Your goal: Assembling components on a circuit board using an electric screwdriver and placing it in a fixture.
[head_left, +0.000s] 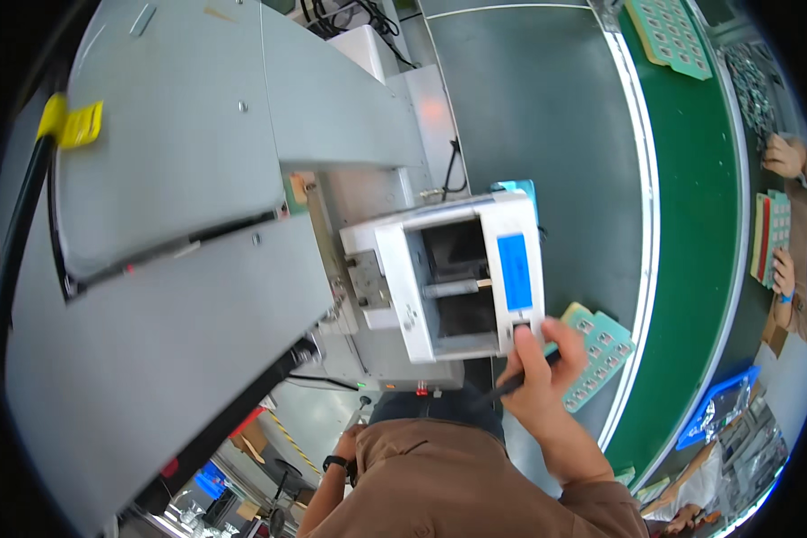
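My right hand (547, 363) has its fingers curled round a thin black stick-like tool (511, 386), which points down and left; its exact kind is blurred. A fingertip of that hand meets a small black switch (522, 330) at the near right corner of a white boxy machine (403, 296). The machine has a blue label (515, 272) on its right side and a dark open bay (457, 242) with a metal bar across it. Down by my waist is my left hand (350, 444), below a black wristwatch (335, 462); its fingers are mostly hidden.
Large grey machine housings (170, 134) fill the left. Teal trays of small parts lie beside my right hand (599, 359) and at the far right (671, 36). A green conveyor belt (699, 224) runs along the right, with another person's hands (785, 269) beyond it.
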`<act>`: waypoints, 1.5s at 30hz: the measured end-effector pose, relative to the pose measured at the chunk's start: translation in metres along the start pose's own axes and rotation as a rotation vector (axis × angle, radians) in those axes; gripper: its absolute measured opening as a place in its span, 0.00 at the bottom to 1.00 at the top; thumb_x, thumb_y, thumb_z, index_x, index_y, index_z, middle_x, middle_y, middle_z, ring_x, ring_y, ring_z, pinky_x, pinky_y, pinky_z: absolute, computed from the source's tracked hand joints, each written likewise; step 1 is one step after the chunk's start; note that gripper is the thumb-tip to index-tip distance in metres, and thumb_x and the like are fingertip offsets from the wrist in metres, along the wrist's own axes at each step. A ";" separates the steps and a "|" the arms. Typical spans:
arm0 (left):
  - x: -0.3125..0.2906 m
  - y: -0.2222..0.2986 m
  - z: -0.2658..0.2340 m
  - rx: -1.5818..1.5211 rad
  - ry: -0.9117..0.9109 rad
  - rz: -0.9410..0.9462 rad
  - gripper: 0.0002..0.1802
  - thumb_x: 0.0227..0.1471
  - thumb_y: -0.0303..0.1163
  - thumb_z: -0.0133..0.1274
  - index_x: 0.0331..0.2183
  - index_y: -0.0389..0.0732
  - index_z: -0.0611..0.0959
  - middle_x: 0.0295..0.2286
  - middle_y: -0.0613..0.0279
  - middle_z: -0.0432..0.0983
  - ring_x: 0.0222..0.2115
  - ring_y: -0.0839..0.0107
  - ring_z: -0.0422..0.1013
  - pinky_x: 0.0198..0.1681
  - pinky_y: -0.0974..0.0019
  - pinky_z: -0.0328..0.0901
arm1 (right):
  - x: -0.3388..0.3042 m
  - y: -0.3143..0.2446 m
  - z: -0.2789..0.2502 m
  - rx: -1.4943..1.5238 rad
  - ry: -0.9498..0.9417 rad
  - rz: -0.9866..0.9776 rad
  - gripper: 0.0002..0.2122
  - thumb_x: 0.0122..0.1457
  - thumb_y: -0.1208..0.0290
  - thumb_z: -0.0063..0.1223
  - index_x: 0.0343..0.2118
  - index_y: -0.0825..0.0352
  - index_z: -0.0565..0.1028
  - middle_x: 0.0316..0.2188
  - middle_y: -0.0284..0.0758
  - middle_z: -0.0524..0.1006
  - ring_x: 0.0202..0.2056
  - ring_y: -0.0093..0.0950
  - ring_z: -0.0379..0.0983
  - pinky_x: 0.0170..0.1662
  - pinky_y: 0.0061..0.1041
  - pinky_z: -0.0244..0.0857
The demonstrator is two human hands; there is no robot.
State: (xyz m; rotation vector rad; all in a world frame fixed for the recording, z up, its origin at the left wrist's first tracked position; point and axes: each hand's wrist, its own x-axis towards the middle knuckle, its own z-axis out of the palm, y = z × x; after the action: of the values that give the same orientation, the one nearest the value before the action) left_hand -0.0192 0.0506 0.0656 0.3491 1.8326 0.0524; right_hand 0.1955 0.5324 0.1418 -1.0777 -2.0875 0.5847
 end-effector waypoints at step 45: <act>-0.017 0.027 0.001 -0.009 0.059 -0.258 0.18 0.56 0.38 0.44 0.42 0.39 0.81 0.38 0.45 0.78 0.40 0.53 0.75 0.44 0.59 0.67 | -0.030 0.026 0.003 0.304 -0.109 0.105 0.22 0.52 0.75 0.51 0.48 0.42 0.67 0.51 0.44 0.58 0.43 0.41 0.62 0.44 0.46 0.68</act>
State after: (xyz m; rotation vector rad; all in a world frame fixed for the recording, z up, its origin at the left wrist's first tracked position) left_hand -0.0084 0.0723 0.0866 0.1038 1.9220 -0.1083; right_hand 0.2188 0.5219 0.1118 -1.0004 -1.9601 0.9974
